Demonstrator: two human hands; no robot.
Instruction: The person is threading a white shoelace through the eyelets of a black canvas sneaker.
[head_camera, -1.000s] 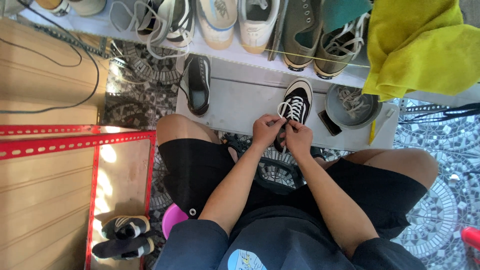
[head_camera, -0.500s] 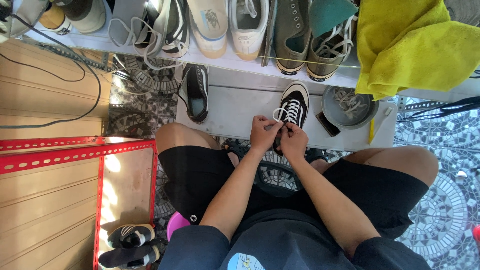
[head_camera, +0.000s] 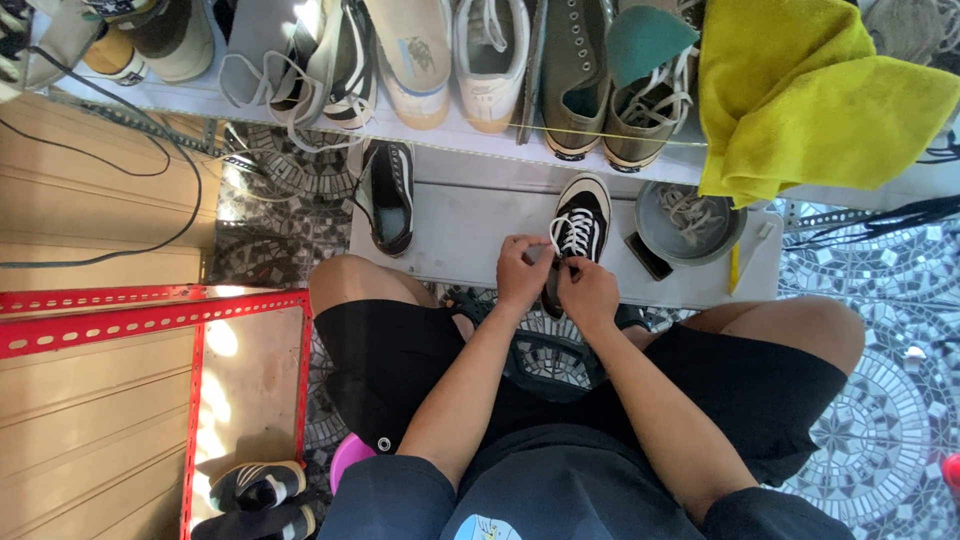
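Note:
A black sneaker (head_camera: 581, 222) with white laces and a white toe stands on a low grey platform (head_camera: 460, 240) in front of me. My left hand (head_camera: 523, 272) and my right hand (head_camera: 588, 290) are side by side at the sneaker's near end, fingers pinched on its white laces. The hands hide the heel of the shoe. A second black sneaker (head_camera: 392, 196) lies at the platform's left end, apart from both hands. I sit with bare knees on either side of the platform.
A grey bowl (head_camera: 690, 222) holding loose white laces sits right of the sneaker, a dark phone (head_camera: 648, 256) beside it. A shelf (head_camera: 440, 135) above carries several shoes and a yellow cloth (head_camera: 810, 100). A red metal frame (head_camera: 150, 310) stands left; the floor is patterned tile.
Both hands stay on the laces of the black sneaker with small finger movements. The view has shifted slightly, showing more of the shelf above.

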